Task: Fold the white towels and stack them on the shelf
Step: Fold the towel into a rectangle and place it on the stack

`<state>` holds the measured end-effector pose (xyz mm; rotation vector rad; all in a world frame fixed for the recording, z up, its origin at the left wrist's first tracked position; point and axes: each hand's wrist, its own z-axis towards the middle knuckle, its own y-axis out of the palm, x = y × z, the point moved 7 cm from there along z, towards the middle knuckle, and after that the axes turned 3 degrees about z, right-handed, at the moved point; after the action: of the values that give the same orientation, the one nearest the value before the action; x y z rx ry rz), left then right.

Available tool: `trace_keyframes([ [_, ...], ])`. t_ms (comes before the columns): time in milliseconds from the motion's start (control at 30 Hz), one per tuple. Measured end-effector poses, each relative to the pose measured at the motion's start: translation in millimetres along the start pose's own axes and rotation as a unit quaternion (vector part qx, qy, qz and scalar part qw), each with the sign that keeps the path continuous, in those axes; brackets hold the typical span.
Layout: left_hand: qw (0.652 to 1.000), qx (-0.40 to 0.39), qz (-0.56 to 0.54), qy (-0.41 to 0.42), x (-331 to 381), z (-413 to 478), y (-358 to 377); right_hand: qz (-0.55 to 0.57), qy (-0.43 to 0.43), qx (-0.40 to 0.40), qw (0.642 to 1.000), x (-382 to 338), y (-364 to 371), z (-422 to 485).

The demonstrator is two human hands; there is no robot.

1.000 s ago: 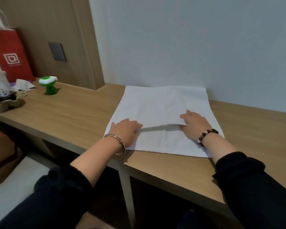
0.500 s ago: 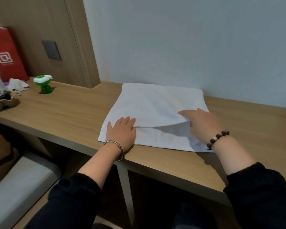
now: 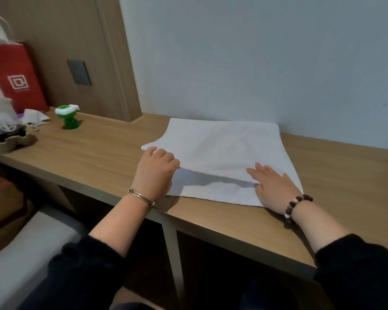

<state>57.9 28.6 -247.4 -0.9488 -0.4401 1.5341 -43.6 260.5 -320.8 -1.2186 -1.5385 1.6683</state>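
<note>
The left hand (image 3: 156, 168) curls its fingers on the upper layer's left corner of the white towel (image 3: 229, 146). The right hand (image 3: 274, 186) lies flat, fingers straight, pressing it. The towel spans the desk (image 3: 94, 151) from front edge to back. An uneven pull could skew the layers. A red bag (image 3: 14, 74) stands at the wooden desk's far left, under a pale wall (image 3: 255, 59).

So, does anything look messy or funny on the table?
Only the towel: its folded top layer lifts up, leaving a shadowed gap between the left hand and right hand, and the bottom layer sticks out. Nothing looks spilled or torn.
</note>
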Motion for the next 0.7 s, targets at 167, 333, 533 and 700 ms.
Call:
trace_keyframes([
  [167, 0.977, -0.207, 0.047, -0.035, 6, -32, 29, 0.052, -0.015, -0.005, 0.999, 1, -5, -1],
  [333, 0.965, -0.200, -0.134, -0.102, 37, -23, 37, 0.083, -0.022, -0.002, 0.996, 3, -9, -3],
  [533, 0.941, -0.261, -0.143, -0.158, 50, -27, 67, 0.041, -0.031, -0.006, 0.999, -4, -14, -3],
  [700, 0.936, -0.264, -0.145, -0.183, 48, -23, 71, 0.066, -0.144, 0.273, 0.949, -32, -65, -37],
])
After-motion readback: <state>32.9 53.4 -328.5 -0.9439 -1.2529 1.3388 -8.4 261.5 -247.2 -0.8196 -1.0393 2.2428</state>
